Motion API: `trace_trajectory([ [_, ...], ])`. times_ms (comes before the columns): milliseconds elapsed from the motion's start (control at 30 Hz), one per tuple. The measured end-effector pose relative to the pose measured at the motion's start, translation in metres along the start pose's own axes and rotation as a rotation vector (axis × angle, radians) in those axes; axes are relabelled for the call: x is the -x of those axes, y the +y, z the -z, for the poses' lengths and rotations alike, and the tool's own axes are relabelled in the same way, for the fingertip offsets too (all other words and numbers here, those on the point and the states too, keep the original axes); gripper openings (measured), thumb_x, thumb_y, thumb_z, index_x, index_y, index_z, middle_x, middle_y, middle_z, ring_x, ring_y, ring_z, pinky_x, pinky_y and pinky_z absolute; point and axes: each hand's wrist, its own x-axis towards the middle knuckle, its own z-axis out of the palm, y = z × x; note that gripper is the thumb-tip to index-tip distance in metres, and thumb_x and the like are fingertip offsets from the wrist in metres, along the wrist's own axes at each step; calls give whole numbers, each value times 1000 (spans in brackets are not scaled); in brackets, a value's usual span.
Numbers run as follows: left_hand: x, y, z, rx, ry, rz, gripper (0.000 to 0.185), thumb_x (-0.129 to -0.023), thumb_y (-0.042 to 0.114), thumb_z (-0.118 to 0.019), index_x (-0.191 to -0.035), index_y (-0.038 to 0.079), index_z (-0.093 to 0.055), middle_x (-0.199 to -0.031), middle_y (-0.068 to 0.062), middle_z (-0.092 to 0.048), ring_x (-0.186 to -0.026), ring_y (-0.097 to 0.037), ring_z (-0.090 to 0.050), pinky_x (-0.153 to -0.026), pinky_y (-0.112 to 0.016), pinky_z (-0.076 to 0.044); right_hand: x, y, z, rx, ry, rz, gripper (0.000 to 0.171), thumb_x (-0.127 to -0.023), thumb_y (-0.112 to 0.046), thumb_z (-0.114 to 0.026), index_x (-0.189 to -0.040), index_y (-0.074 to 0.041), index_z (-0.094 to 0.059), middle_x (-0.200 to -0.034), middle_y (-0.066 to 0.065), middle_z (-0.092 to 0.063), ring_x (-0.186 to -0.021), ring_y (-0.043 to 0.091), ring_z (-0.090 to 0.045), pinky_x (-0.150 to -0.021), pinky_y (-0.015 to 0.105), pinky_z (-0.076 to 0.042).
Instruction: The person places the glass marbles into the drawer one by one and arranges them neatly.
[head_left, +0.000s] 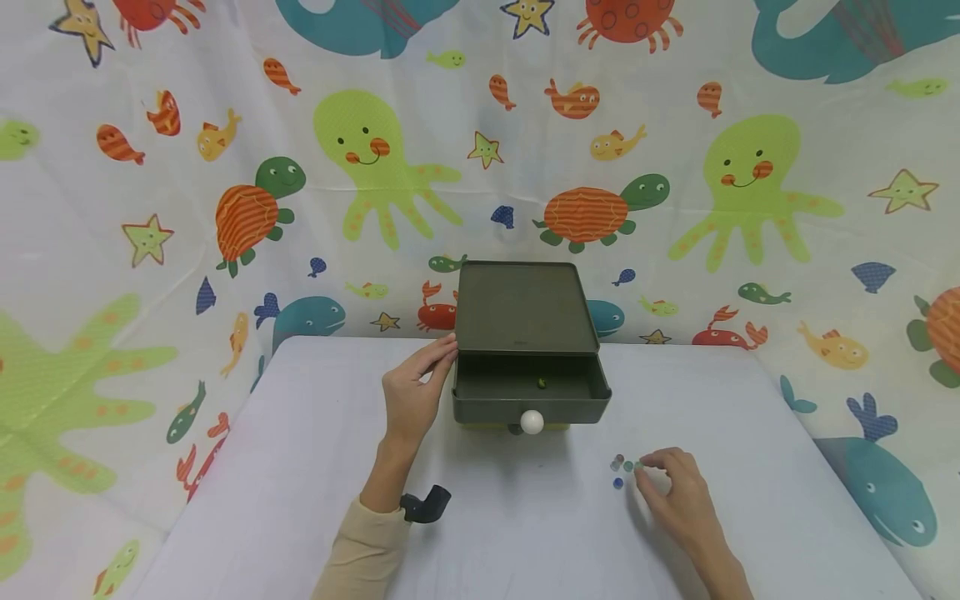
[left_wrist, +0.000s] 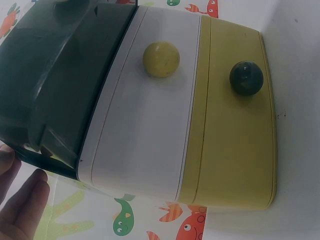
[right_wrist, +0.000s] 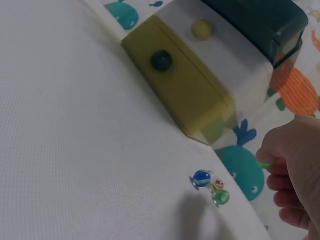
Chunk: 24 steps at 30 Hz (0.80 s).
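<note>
A small drawer cabinet (head_left: 521,308) with a dark green top stands at the table's far middle. Its top drawer (head_left: 480,410), with a white knob (head_left: 532,422), is pulled out, and one marble (head_left: 541,383) lies inside. My left hand (head_left: 416,383) rests with straight fingers (left_wrist: 22,200) against the cabinet's left side. Below the open drawer are a white drawer (left_wrist: 145,130) with a yellow knob (left_wrist: 161,59) and a yellow drawer (left_wrist: 235,145) with a dark knob (left_wrist: 246,78). My right hand (head_left: 667,487) pinches a green marble (right_wrist: 264,165) beside three loose marbles (right_wrist: 201,178) on the table.
The grey table (head_left: 525,533) is backed and flanked by a sea-animal patterned cloth (head_left: 375,158). A black camera mount (head_left: 427,504) sits on my left wrist. The loose marbles (head_left: 619,471) lie right of the cabinet's front.
</note>
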Motion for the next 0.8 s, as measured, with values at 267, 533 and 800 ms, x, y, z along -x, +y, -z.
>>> trace_trajectory([
  [267,0,1,1,-28,-3,3,18,-91,8,-73,-107,2,-77,-113,-11,-76,-103,-24,-75,-89,-15,-58,-10,-6,5,-39,57,65,24,-69,6,-79,-88,-3,-67,-88,4,-66,-86,13,-53,-76,6,-42],
  [533,1,0,0,-34,-1,4,19,-90,9,-74,-108,3,-78,-113,-9,-76,-103,-22,-75,-88,-15,-58,-19,-12,8,-70,83,99,25,-69,8,-78,-89,-3,-68,-89,3,-66,-88,12,-54,-78,6,-42],
  [800,1,-1,-1,-22,6,1,18,-90,7,-73,-107,2,-78,-112,-11,-76,-103,-24,-75,-88,-14,-58,-30,-20,12,-61,89,107,25,-69,7,-79,-89,-2,-68,-90,3,-66,-89,14,-55,-79,6,-42],
])
